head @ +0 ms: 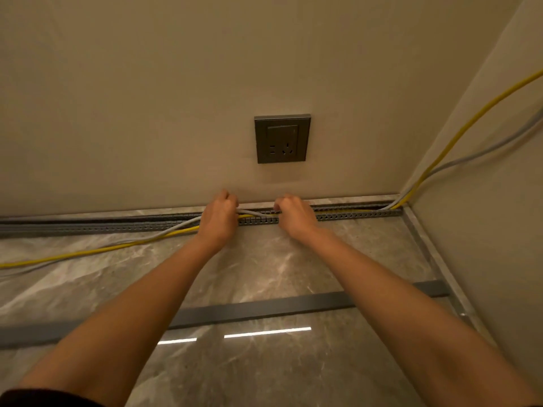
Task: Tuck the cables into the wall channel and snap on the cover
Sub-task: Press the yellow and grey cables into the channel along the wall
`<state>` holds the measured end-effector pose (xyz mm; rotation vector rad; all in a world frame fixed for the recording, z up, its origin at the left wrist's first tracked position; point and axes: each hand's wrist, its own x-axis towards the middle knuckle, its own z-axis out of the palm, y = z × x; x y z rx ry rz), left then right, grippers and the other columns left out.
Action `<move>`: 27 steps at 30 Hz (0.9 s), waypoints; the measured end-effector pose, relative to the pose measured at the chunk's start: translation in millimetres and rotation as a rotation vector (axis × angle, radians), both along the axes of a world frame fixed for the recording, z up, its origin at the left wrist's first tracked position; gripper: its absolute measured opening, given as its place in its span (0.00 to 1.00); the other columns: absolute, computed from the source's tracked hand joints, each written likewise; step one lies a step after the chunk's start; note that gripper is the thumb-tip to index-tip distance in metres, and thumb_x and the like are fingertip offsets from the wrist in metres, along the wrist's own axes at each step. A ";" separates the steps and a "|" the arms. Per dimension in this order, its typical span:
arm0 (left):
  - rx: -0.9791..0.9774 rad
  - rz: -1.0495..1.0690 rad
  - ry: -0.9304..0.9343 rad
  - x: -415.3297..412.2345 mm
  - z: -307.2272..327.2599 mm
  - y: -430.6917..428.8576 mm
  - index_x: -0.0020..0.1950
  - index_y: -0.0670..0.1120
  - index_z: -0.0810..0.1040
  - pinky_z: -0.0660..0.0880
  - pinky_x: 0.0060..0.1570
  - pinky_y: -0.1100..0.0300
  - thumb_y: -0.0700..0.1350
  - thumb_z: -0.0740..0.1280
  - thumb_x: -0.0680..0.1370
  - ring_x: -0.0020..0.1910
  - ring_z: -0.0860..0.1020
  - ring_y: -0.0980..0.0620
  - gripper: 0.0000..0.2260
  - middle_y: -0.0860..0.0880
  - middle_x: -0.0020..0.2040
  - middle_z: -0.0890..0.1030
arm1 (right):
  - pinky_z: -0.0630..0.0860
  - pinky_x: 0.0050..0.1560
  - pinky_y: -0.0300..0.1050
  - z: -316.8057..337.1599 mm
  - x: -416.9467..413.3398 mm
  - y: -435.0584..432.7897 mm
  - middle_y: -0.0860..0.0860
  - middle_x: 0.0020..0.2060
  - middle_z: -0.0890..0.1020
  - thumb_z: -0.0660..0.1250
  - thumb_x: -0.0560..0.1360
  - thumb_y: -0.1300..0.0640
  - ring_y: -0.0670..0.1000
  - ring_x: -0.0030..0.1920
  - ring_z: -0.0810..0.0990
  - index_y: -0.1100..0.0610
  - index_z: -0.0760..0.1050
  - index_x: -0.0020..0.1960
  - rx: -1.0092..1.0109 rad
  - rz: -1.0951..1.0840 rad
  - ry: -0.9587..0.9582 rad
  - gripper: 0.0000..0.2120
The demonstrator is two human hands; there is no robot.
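A grey slotted channel [88, 227] runs along the foot of the wall. A yellow cable [97, 250] and a grey cable [164, 235] lie loose on the floor at the left and sit inside the channel at the right, then climb the corner. My left hand [219, 218] and my right hand [293, 214] both grip the cables over the channel, a short stretch of cable showing between them. The long grey cover strip [264, 308] lies flat on the floor behind my forearms.
A dark wall socket [282, 138] sits above my hands. The side wall [484, 230] closes in the right end of the channel. The floor is glossy marble tile [264, 362] with a stone skirting at the wall's foot.
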<state>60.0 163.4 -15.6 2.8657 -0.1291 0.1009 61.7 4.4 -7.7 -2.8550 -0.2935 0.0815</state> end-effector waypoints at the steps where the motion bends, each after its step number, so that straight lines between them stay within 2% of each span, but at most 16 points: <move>1: 0.039 0.056 0.037 -0.3 2.0 8.5 0.57 0.35 0.74 0.74 0.54 0.44 0.36 0.66 0.75 0.57 0.74 0.36 0.12 0.36 0.59 0.74 | 0.74 0.59 0.51 -0.2 0.0 7.4 0.60 0.59 0.77 0.62 0.77 0.67 0.61 0.60 0.76 0.62 0.77 0.60 0.013 0.006 -0.003 0.14; 4: 0.166 0.115 0.126 -1.9 3.7 32.7 0.60 0.36 0.72 0.72 0.57 0.46 0.41 0.67 0.76 0.60 0.73 0.36 0.15 0.36 0.60 0.74 | 0.75 0.58 0.51 -1.6 0.3 29.7 0.60 0.59 0.77 0.61 0.78 0.65 0.62 0.60 0.76 0.59 0.77 0.62 0.048 0.039 0.003 0.14; 11: 0.332 0.112 0.134 -6.6 -10.0 80.9 0.63 0.40 0.68 0.73 0.57 0.46 0.38 0.62 0.77 0.62 0.72 0.39 0.15 0.39 0.62 0.73 | 0.75 0.55 0.49 -10.1 -0.4 68.7 0.60 0.57 0.79 0.61 0.78 0.64 0.61 0.59 0.77 0.59 0.78 0.59 0.025 0.016 -0.031 0.13; 17: 0.280 -0.004 0.163 -4.1 -5.7 110.8 0.62 0.38 0.70 0.73 0.55 0.45 0.40 0.61 0.78 0.60 0.75 0.36 0.13 0.37 0.61 0.75 | 0.76 0.53 0.50 -13.0 3.7 79.2 0.61 0.54 0.81 0.59 0.78 0.63 0.61 0.56 0.79 0.61 0.80 0.55 -0.029 -0.096 -0.057 0.11; 21: 0.191 -0.090 0.085 7.5 1.9 120.8 0.57 0.37 0.73 0.73 0.52 0.44 0.40 0.62 0.78 0.57 0.75 0.35 0.10 0.36 0.58 0.75 | 0.77 0.52 0.50 -12.7 7.5 85.6 0.62 0.53 0.82 0.58 0.79 0.63 0.61 0.55 0.80 0.61 0.80 0.56 -0.025 -0.184 -0.060 0.13; 27: 0.092 -0.140 0.038 18.2 -2.9 123.4 0.50 0.34 0.77 0.73 0.48 0.45 0.36 0.63 0.76 0.53 0.76 0.35 0.07 0.35 0.55 0.75 | 0.75 0.56 0.51 -17.1 1.5 93.3 0.61 0.58 0.78 0.58 0.77 0.69 0.60 0.60 0.75 0.66 0.77 0.58 -0.078 -0.190 -0.103 0.13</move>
